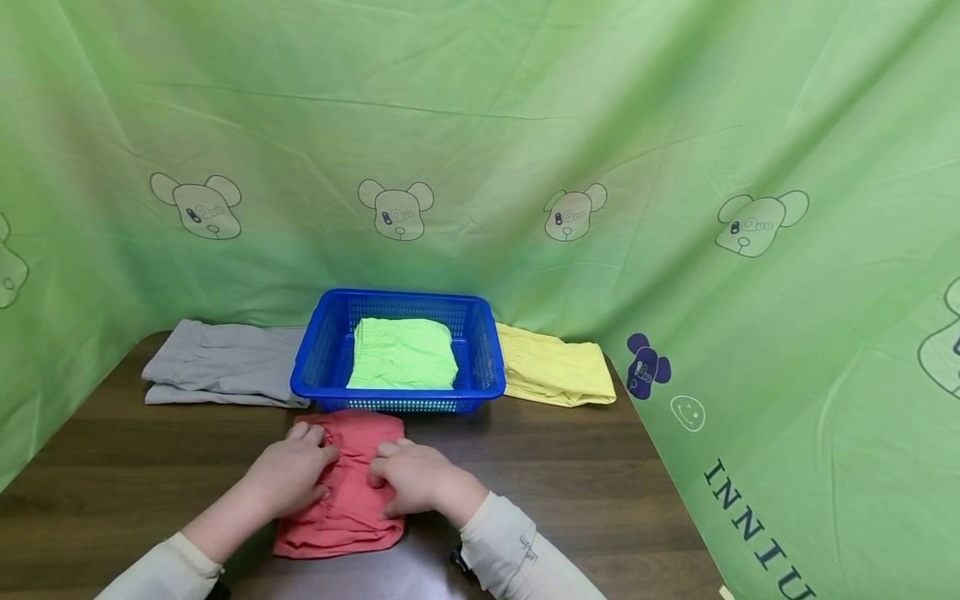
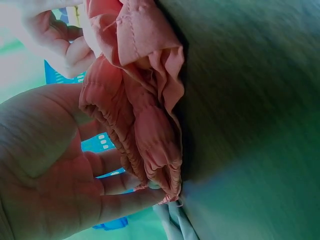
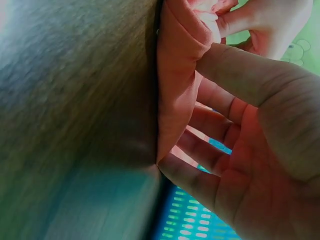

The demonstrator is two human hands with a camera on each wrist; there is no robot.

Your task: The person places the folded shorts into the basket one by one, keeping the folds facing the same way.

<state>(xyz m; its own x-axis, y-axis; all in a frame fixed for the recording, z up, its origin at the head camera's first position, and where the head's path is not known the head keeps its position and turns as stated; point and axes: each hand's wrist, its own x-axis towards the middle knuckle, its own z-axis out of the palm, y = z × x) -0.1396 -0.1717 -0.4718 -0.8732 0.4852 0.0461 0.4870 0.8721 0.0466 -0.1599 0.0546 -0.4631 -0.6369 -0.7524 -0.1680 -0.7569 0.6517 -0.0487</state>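
Observation:
A folded pair of red pants lies flat on the table in front of the blue basket. Its gathered elastic edge shows close up in the left wrist view. My left hand rests along the left side of the pants, its fairly straight fingers touching the gathered edge. On the opposite side, my right hand touches the cloth, with thumb and extended fingers against the folded side. Neither hand lifts the pants.
Behind the pants stands a blue perforated basket holding a folded bright green garment. A folded grey garment lies left of it, and a folded yellow one lies right. A green printed curtain hangs around the brown table.

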